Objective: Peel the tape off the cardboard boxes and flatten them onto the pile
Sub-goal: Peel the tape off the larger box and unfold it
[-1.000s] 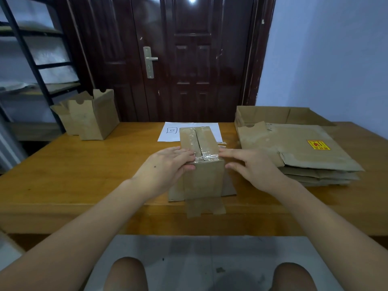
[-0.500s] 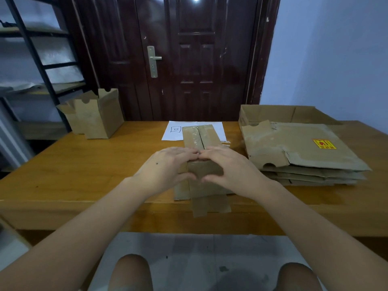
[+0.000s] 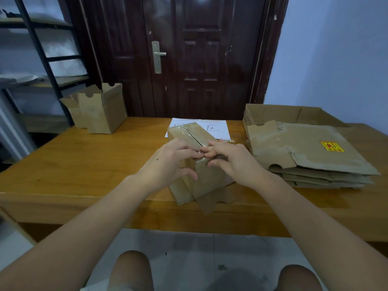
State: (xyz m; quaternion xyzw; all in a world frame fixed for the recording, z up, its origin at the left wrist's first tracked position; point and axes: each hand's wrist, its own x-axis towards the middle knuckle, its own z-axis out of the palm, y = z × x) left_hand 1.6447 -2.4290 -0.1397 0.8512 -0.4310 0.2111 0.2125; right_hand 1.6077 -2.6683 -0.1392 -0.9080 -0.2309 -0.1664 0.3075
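Note:
A small brown cardboard box [image 3: 206, 177] stands on the wooden table [image 3: 88, 166] near its front edge, twisted a little to the left. Clear tape [image 3: 186, 131] runs along the seam on its top. My left hand [image 3: 172, 162] grips the near top corner of the box, thumb on its front face. My right hand [image 3: 231, 159] rests against the same top edge, fingertips pinching at the tape end where the two hands meet. At the right lies the pile of flattened boxes [image 3: 310, 156], its top sheet bearing a yellow and red sticker.
An open upright cardboard box [image 3: 102, 109] stands at the table's far left. A white sheet of paper [image 3: 216, 129] lies behind the taped box. An open shallow box [image 3: 283, 114] sits behind the pile. A dark door and a metal shelf rack stand beyond the table.
The box has been turned slightly to the left and drawn closer. Both hands moved from its sides to meet at the near top edge, fingers now on the tape end.

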